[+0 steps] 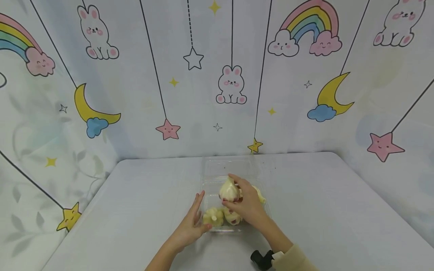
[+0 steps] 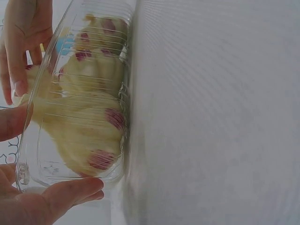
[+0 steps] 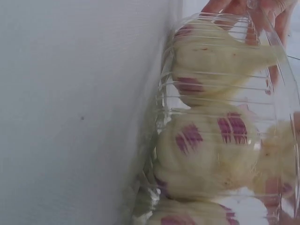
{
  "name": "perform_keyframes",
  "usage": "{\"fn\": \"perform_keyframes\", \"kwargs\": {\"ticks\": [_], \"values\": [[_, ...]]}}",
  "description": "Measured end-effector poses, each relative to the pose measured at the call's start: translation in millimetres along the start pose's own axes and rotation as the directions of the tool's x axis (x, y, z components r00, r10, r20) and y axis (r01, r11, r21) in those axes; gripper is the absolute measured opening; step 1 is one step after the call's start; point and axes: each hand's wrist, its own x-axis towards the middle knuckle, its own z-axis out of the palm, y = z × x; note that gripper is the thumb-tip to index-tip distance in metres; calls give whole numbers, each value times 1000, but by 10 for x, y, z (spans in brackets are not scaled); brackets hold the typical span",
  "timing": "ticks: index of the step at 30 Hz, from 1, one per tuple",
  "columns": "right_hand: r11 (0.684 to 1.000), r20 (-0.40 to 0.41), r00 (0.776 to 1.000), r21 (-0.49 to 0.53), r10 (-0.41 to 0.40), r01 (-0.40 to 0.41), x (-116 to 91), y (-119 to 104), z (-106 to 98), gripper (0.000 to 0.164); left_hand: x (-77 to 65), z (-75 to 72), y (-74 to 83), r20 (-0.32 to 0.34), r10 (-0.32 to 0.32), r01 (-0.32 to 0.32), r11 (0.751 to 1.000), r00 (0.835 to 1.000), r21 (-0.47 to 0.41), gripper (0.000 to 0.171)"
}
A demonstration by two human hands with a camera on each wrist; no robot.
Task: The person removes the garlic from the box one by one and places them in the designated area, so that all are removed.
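My right hand (image 1: 249,205) holds a pale garlic bulb (image 1: 229,190) between thumb and fingers, above a clear plastic clamshell box (image 1: 225,230). Inside the box sit more garlic bulbs with purple streaks: one at the front left (image 1: 213,217), another beside it (image 1: 232,217), and a third partly behind my right hand (image 1: 260,195). At the box's left side rests my left hand (image 1: 188,227), fingers extended and thumb near the front corner. Through the ribbed front wall, the left wrist view shows several bulbs (image 2: 89,75) lined up; the right wrist view shows them (image 3: 206,150) too.
The box's clear lid (image 1: 227,165) lies folded back behind it. A white cloth covers the table (image 1: 135,210). A black device (image 1: 262,259) is at my right sleeve. Behind the table hangs a patterned backdrop (image 1: 135,94) with bunnies, stars and rainbows.
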Motion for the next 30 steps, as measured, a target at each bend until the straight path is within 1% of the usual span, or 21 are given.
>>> {"fn": "perform_keyframes", "kwargs": {"ticks": [5,10,15,18,23,30], "values": [[1000,-3,1000,23,13,-12,-23,31,-46,76,3,-1,-2,6,-7,7,1000,1000,1,94],[998,5,998,11,61,-61,-45,45,-102,77,4,-3,1,10,-6,6,1000,1000,4,94],[996,1,996,4,91,-91,-63,61,-163,77,-3,-3,7,12,-9,9,1000,1000,-4,94],[995,-4,995,12,97,-97,-70,67,-201,77,-4,-4,11,10,-11,11,1000,1000,-3,94],[993,-1,994,53,106,-106,-78,83,-266,78,-1,-5,14,9,-14,14,1000,1000,0,94],[997,-33,996,9,82,-81,-80,154,-354,79,3,-3,3,12,-15,15,1000,1000,-1,94]]}}
